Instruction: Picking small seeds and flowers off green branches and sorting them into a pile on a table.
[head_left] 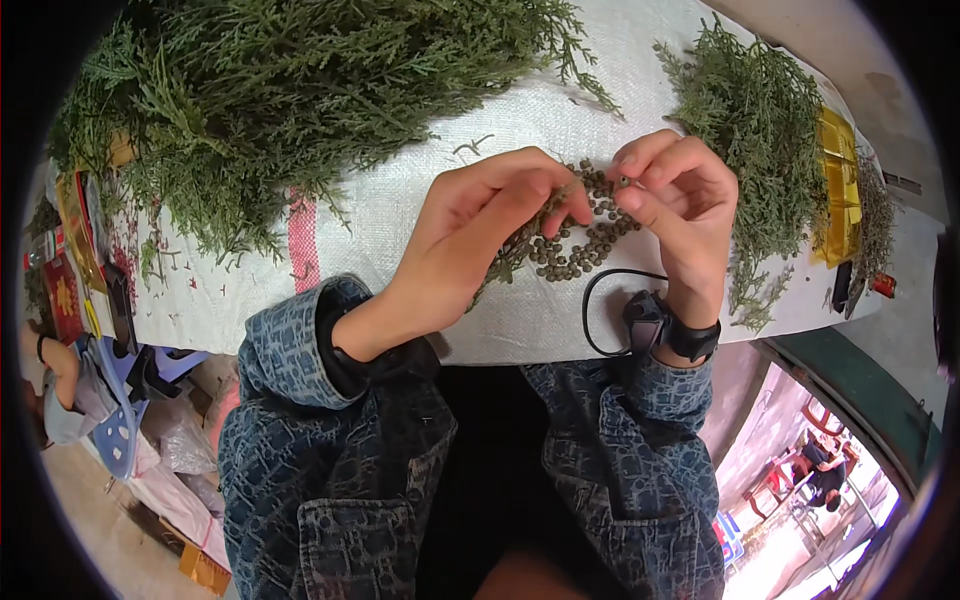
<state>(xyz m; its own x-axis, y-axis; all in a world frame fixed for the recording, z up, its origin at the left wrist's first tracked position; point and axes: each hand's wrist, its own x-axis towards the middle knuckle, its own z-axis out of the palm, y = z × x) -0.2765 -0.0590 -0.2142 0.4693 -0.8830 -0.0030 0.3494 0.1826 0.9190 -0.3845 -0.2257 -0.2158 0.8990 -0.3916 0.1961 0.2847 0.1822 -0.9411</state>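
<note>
My left hand [478, 235] is closed, thumb against curled fingers, around a thin green evergreen sprig [508, 258]. Much of the sprig is hidden behind the hand. Slightly above and to the right, my right hand [680, 190] pinches a small round greenish-brown seed cone [624, 182] between thumb and fingertip. Beneath and between both hands lies a loose pile of similar seed cones [570, 255] on a white woven sheet [400, 215].
A big heap of evergreen branches [290, 90] covers the far left. More branches [750, 130] lie at the right, beside a yellow compartment tray [838, 185]. A black cord [586, 312] loops by my right wrist. At the left, another person's arm [62, 372] shows.
</note>
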